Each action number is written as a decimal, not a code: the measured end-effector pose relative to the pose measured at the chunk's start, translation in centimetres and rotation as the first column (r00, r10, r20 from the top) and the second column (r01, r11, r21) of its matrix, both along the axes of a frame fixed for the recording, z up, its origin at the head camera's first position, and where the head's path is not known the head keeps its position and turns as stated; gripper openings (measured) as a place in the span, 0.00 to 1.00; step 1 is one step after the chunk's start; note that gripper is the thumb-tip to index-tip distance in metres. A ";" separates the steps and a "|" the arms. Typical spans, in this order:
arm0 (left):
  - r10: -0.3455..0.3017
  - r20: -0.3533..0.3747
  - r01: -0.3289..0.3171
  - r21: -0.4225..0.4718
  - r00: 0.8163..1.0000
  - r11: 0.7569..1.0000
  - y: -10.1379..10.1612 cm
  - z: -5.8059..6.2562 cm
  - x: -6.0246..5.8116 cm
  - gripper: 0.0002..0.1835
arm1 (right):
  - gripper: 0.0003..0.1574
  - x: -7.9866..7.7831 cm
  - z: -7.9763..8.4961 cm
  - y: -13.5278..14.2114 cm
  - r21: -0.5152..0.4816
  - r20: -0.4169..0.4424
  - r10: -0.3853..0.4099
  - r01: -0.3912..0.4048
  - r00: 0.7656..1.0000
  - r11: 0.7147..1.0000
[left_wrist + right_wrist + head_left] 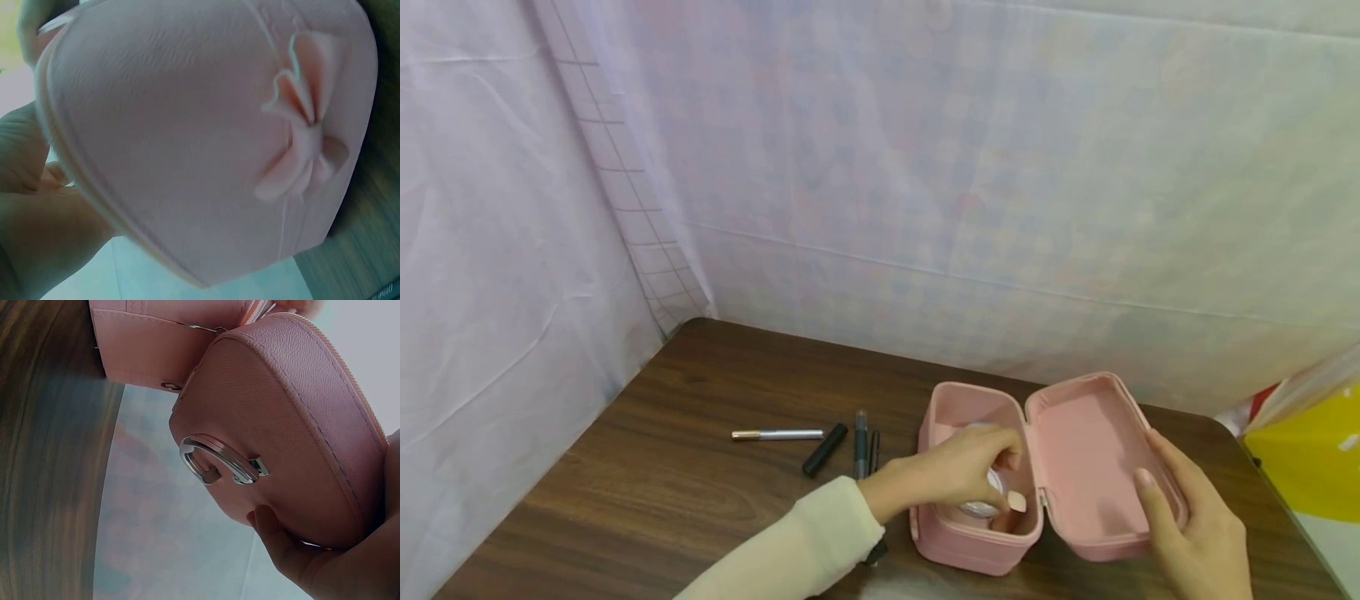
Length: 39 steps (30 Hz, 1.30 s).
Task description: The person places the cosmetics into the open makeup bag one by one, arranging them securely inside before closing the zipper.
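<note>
A pink zip-up vanity case (pixel 973 550) stands with its lid (pixel 1093 467) folded out to the right. My left hand (pixel 958 471) reaches into the case, its fingers and thumb curled about a round, clear and whitish container (pixel 977 508), which the hand partly covers. Beside the thumb is a small pale piece (pixel 1017 501). My right hand (pixel 1202 521) grips the lid's outer edge, thumb on the inner side. The right wrist view shows the lid's metal-ringed handle (pixel 219 456) and fingers beneath it. A pink bow (pixel 309 140) decorates the case in the left wrist view.
Left of the case on the brown wooden table (pixel 700 483) lie a silver pen-like tube (pixel 778 435), a short black tube (pixel 825 450) and dark slim sticks (pixel 861 442), partly behind my left forearm. Pale curtain (pixel 925 167) hangs behind the table. Something yellow (pixel 1307 458) stands beyond the right edge.
</note>
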<state>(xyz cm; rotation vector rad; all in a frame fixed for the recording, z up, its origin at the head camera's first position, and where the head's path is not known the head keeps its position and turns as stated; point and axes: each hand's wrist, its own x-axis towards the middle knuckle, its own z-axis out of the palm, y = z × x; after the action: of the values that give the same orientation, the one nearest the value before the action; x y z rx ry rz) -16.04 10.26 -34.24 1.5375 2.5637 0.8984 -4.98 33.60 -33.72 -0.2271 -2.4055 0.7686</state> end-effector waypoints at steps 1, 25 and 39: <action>-0.001 0.016 0.001 0.014 1.000 1.000 -0.2 0.0 -0.1 0.23 | 0.30 0.0 0.0 0.0 0.001 0.001 -0.001 0.001 1.000 1.000; 0.099 0.143 -0.132 0.243 0.985 0.961 -4.8 0.1 -0.4 0.21 | 0.30 -0.3 -0.3 0.2 -0.004 0.010 -0.007 0.007 1.000 1.000; 0.139 0.186 -0.186 0.266 0.973 0.946 -8.0 -0.7 -0.2 0.21 | 0.30 -0.4 -0.3 0.2 -0.008 0.026 -0.012 0.012 1.000 1.000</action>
<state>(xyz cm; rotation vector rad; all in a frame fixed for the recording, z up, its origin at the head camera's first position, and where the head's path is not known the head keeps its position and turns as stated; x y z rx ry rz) -16.20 2.25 -34.93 1.2501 2.5591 1.4000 -5.37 33.78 -34.01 -0.2556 -2.4240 0.7746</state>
